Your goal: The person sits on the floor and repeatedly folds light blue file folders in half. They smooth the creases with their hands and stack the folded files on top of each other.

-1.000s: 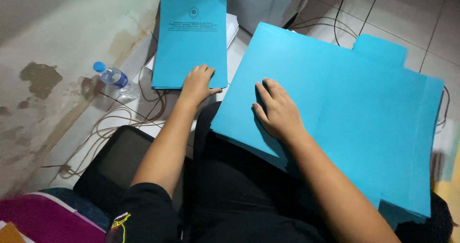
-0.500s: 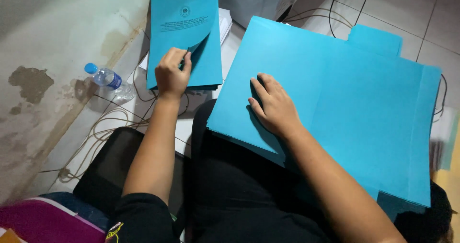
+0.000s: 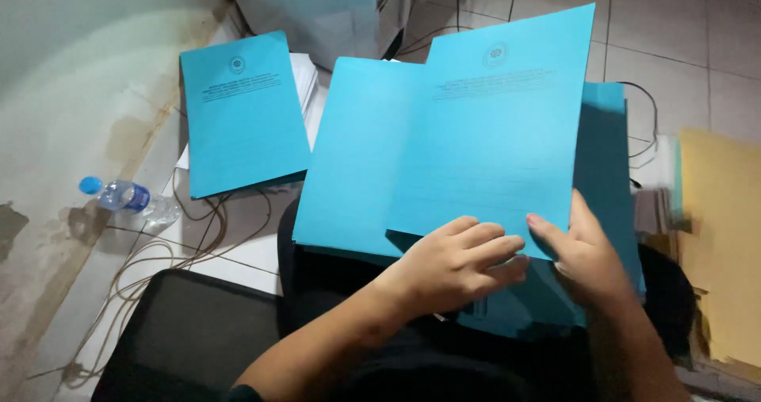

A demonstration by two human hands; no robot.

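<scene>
A blue printed sheet [image 3: 499, 132] is held up over the lap, above a stack of blue folders [image 3: 357, 164]. The left hand [image 3: 452, 263] pinches its bottom edge with curled fingers; the right hand [image 3: 583, 251] grips the lower right corner, thumb on top. Another blue sheet [image 3: 242, 112] lies on the floor to the left, a water bottle [image 3: 127, 197] near it.

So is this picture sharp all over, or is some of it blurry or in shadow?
Head view: the blue printed sheet and both hands, left hand and right hand, are fairly sharp; the yellow papers at the right edge are smeared; the sheet casts a dark shadow on the blue folder beneath; its print is too soft to read.
</scene>
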